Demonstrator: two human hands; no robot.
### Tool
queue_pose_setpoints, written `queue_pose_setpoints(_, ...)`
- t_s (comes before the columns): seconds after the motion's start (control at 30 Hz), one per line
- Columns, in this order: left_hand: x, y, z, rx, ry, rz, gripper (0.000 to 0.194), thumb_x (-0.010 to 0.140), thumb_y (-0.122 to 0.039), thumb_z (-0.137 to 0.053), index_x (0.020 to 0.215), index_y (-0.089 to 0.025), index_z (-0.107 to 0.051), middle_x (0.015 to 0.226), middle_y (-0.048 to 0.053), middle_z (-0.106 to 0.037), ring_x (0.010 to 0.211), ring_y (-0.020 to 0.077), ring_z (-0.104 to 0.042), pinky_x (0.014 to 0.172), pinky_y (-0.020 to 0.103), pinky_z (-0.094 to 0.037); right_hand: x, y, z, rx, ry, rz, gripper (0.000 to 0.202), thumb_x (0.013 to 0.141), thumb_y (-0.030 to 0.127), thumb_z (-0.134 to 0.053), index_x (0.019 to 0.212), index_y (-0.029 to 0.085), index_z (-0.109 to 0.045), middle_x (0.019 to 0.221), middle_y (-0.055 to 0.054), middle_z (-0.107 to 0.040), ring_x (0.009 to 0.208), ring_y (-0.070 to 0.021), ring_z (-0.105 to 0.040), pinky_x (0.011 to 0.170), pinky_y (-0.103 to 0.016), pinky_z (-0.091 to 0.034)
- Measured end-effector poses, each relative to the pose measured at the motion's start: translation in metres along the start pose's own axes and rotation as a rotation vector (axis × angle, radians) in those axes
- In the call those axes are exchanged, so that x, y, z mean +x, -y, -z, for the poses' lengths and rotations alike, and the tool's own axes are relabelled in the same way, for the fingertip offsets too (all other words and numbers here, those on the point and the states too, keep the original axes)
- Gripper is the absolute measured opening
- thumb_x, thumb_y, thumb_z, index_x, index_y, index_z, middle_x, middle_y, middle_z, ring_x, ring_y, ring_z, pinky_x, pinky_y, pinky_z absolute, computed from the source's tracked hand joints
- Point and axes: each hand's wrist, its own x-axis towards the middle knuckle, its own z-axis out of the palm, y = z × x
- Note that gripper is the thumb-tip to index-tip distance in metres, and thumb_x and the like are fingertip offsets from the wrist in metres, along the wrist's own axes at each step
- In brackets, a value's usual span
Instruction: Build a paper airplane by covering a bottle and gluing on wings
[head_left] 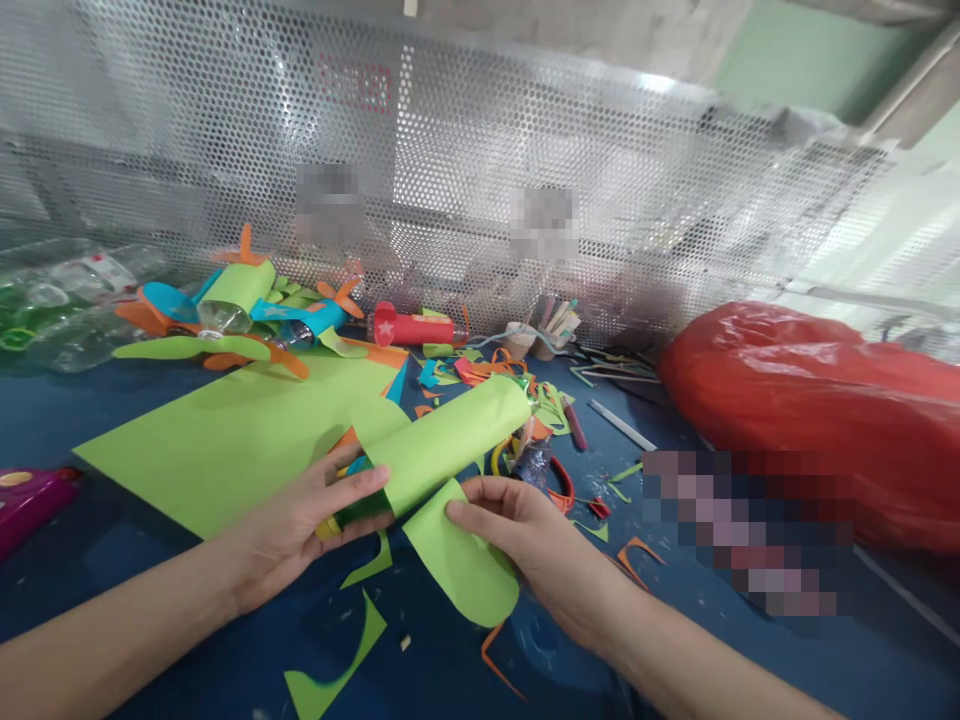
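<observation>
A bottle wrapped in light green paper lies tilted in my left hand, whose fingers are closed round its yellow-capped end. A rounded green paper piece stands out behind it on the far side. My right hand pinches a second green piece with one rounded end between thumb and fingers, just in front of the bottle. Under and behind the bottle, a large green paper sheet lies on the blue table.
Behind the sheet stand decorated bottle planes and a red-wrapped bottle. Clear bottles lie at far left, a purple object at the left edge. Scissors, paper scraps and a red plastic bag are also there.
</observation>
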Motion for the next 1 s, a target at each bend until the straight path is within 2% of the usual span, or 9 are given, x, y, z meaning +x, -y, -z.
queue_pose_setpoints(0.13,-0.001,-0.001,-0.001,0.0,-0.018,0.005,0.026,0.08,-0.017,-0.071,0.103,-0.027,-0.065,0.127,0.0,-0.062,0.116,0.0208,-0.059,0.073,0.023,-0.062,0.0,0.002,0.0,-0.002,-0.02,-0.011,0.033,0.06,0.039,-0.083,0.077,0.015,-0.068,0.072,0.0,-0.069,0.058,-0.01,-0.061,0.056,-0.022,-0.047)
queue_pose_setpoints(0.27,0.0,0.0,-0.001,-0.008,0.006,0.005,0.031,0.079,-0.019,-0.073,0.106,-0.026,-0.062,0.129,0.001,-0.06,0.117,0.0219,-0.058,0.076,0.024,-0.062,0.0,0.003,0.0,0.027,-0.042,-0.02,0.031,0.061,0.037,-0.083,0.076,0.014,-0.068,0.071,-0.001,-0.07,0.057,-0.0099,-0.061,0.056,-0.021,-0.047)
queue_pose_setpoints(0.6,0.004,0.008,-0.001,0.014,0.0,-0.035,0.037,0.076,-0.022,-0.076,0.109,-0.026,-0.062,0.125,0.003,-0.064,0.117,0.024,-0.058,0.076,0.023,-0.061,0.003,-0.003,0.001,0.085,-0.038,-0.021,0.028,0.062,0.034,-0.083,0.074,0.013,-0.069,0.07,-0.002,-0.071,0.057,-0.0103,-0.063,0.056,-0.021,-0.048)
queue_pose_setpoints(0.73,0.004,0.012,0.002,-0.002,0.032,-0.066,0.045,0.073,-0.027,-0.078,0.114,-0.027,-0.06,0.125,0.003,-0.064,0.113,0.0241,-0.062,0.077,0.024,-0.06,0.003,-0.003,0.0,0.072,-0.047,-0.025,0.029,0.061,0.035,-0.083,0.075,0.013,-0.069,0.071,-0.003,-0.072,0.057,-0.0105,-0.063,0.057,-0.022,-0.048)
queue_pose_setpoints(0.83,0.002,0.013,0.001,0.019,0.066,-0.096,0.044,0.076,-0.025,-0.075,0.117,-0.026,-0.058,0.124,0.004,-0.065,0.11,0.0241,-0.063,0.078,0.024,-0.059,0.003,-0.004,0.0,0.071,-0.047,-0.023,0.029,0.061,0.035,-0.083,0.075,0.013,-0.069,0.072,-0.004,-0.072,0.058,-0.0109,-0.063,0.059,-0.023,-0.049)
queue_pose_setpoints(1.0,0.005,0.018,0.0,0.056,0.124,-0.191,0.054,0.074,-0.027,-0.077,0.123,-0.028,-0.055,0.124,0.005,-0.066,0.106,0.0277,-0.065,0.081,0.031,-0.058,0.005,-0.005,-0.001,0.04,-0.064,0.006,0.03,0.06,0.037,-0.083,0.073,0.014,-0.069,0.067,-0.002,-0.07,0.054,-0.0095,-0.06,0.055,-0.021,-0.046)
